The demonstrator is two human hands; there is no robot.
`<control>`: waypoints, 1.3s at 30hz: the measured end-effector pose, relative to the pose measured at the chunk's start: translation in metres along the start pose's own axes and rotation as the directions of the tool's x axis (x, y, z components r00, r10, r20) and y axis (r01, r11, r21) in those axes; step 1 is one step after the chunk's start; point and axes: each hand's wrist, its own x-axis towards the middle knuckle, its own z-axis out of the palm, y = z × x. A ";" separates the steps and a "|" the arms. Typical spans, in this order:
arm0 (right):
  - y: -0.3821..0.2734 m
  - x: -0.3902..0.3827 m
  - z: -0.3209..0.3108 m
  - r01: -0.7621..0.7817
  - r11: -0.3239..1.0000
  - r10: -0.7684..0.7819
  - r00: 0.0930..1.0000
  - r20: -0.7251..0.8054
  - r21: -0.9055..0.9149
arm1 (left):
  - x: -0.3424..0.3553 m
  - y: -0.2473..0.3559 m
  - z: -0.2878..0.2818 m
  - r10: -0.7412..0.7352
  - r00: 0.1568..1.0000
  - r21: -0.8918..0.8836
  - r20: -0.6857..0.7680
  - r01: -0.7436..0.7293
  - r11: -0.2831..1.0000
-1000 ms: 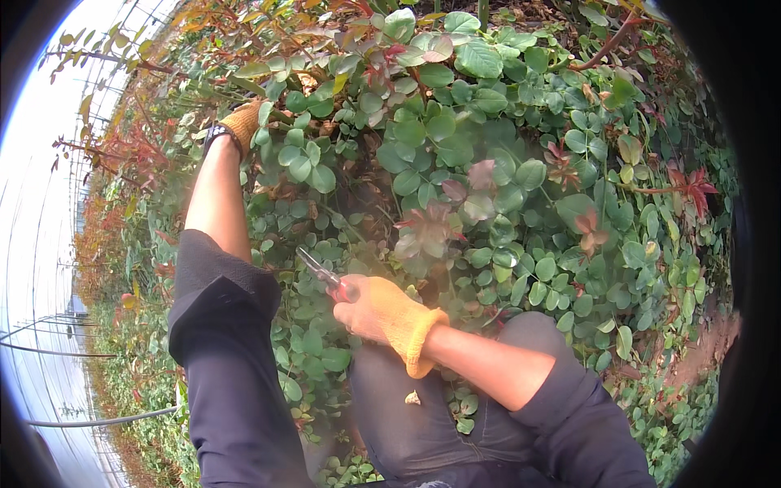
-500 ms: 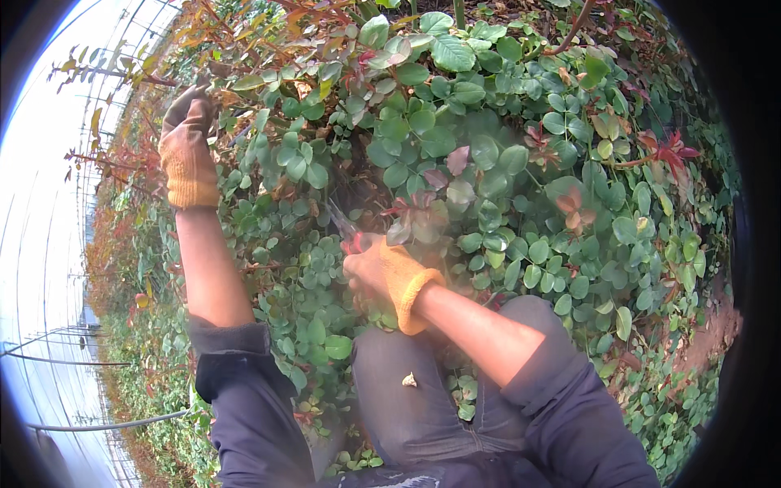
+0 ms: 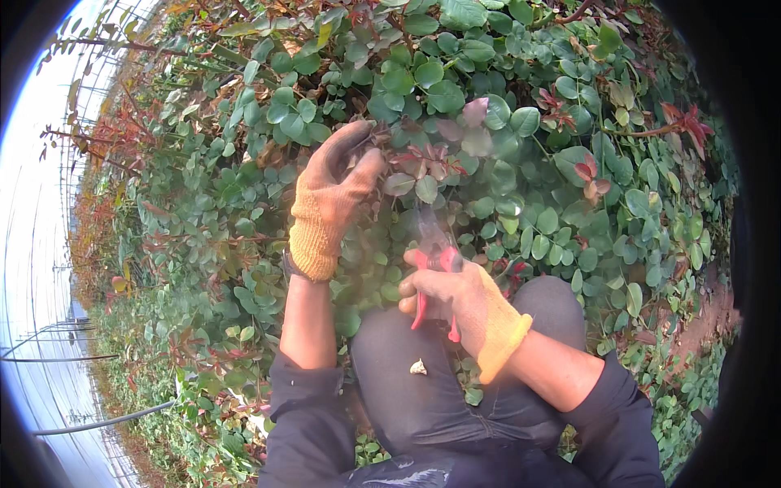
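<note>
My right hand (image 3: 460, 297) grips red-handled pruning shears (image 3: 421, 305) just above my knees. The handles are spread, and the dark, blurred blades point up into the foliage. My left hand (image 3: 333, 195), in an orange-yellow knit glove with a dirty, darker palm, reaches into the bush left of the shears. Its thumb and fingers curve apart, with thin brownish bits of plant in the gap. Close by its fingertips is a shoot with reddish young leaves (image 3: 423, 163). A similar glove covers my right hand.
Dense green rose-like bushes (image 3: 488, 122) surround me, with reddish shoots at the far left and right. Under my arms are my dark-trousered knees (image 3: 399, 374), a small pale scrap (image 3: 418, 368) on one. A grey pipe (image 3: 106, 421) runs by the pale sheeting at left.
My left hand has come down and right from the far-left branches to the middle. My right hand has drawn back rightward and nearer with the shears, whose red handles now show spread.
</note>
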 end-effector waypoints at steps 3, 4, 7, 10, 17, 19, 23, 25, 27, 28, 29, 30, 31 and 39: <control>0.001 -0.010 -0.022 0.014 0.998 -0.013 1.000 -0.023 0.058 | -0.001 -0.013 0.028 0.199 0.961 0.391 0.193 -0.261 0.882; -0.002 -0.011 -0.027 0.087 0.996 -0.088 0.996 -0.023 -0.029 | 0.002 -0.014 0.042 0.160 0.961 0.530 0.225 -0.259 0.808; -0.004 -0.008 -0.028 0.244 0.925 -0.205 0.966 -0.161 0.291 | 0.020 -0.011 0.074 0.436 0.830 0.493 0.347 -0.557 0.669; -0.003 -0.004 -0.025 0.314 0.920 -0.284 0.946 -0.155 0.234 | 0.041 -0.012 0.082 0.296 0.940 0.609 0.168 -0.335 0.719; -0.026 0.021 -0.022 0.068 0.998 -0.068 0.998 0.006 0.003 | 0.052 -0.051 0.036 0.061 0.979 0.207 -0.197 -0.019 0.978; -0.042 0.041 -0.022 0.089 0.995 -0.089 0.996 0.002 -0.051 | 0.052 -0.054 0.032 0.054 0.980 0.174 -0.192 -0.020 0.985; -0.049 0.071 -0.019 0.118 0.988 -0.132 0.980 -0.148 -0.100 | 0.077 -0.037 0.034 0.279 0.960 0.591 -0.015 -0.216 0.777; -0.048 0.076 -0.020 0.141 0.990 -0.142 0.975 -0.170 -0.016 | 0.098 -0.031 0.034 0.453 0.887 0.721 0.094 -0.374 0.583; -0.049 0.078 -0.021 0.170 0.985 -0.161 0.968 -0.192 0.032 | 0.110 -0.036 0.031 0.422 0.871 0.893 0.251 -0.376 0.245; -0.051 0.078 -0.023 0.184 0.982 -0.172 0.967 -0.189 0.045 | 0.111 -0.043 0.031 0.431 0.884 0.885 0.181 -0.338 0.322; -0.054 0.079 -0.024 0.199 0.978 -0.181 0.959 -0.219 0.059 | 0.110 -0.051 0.032 0.432 0.895 0.866 0.112 -0.301 0.399; -0.056 0.079 -0.027 0.228 0.971 -0.207 0.950 -0.234 0.067 | 0.108 -0.059 0.034 0.364 0.930 0.842 0.053 -0.237 0.484; -0.061 0.081 -0.030 0.251 0.968 -0.252 0.945 -0.208 -0.029 | 0.105 -0.064 0.034 0.388 0.921 0.751 0.027 -0.275 0.601; -0.063 0.113 -0.045 0.355 0.662 -0.559 0.821 -0.120 -0.660 | 0.074 -0.035 0.044 0.242 0.941 0.382 0.235 -0.318 0.867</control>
